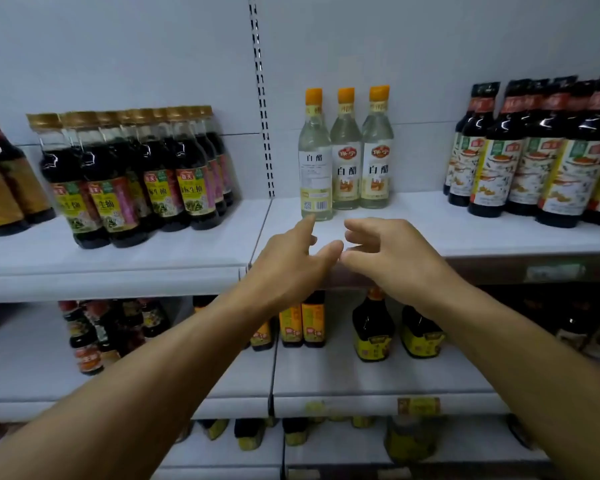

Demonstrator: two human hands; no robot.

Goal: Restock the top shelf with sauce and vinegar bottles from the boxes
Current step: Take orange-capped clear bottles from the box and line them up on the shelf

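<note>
Both hands, left (288,258) and right (388,251), are empty with loose fingers just in front of three vinegar bottles (345,150) on the top shelf (465,230); the left one's label should probably face front.

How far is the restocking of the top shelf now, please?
Done: three white vinegar bottles stand on the top shelf, between two groups of soy sauce bottles. In hand: nothing; the left hand reaches toward the leftmost vinegar bottle, the right hand is empty. Left: bare shelf space beside the vinegar; no boxes are in view.
</note>
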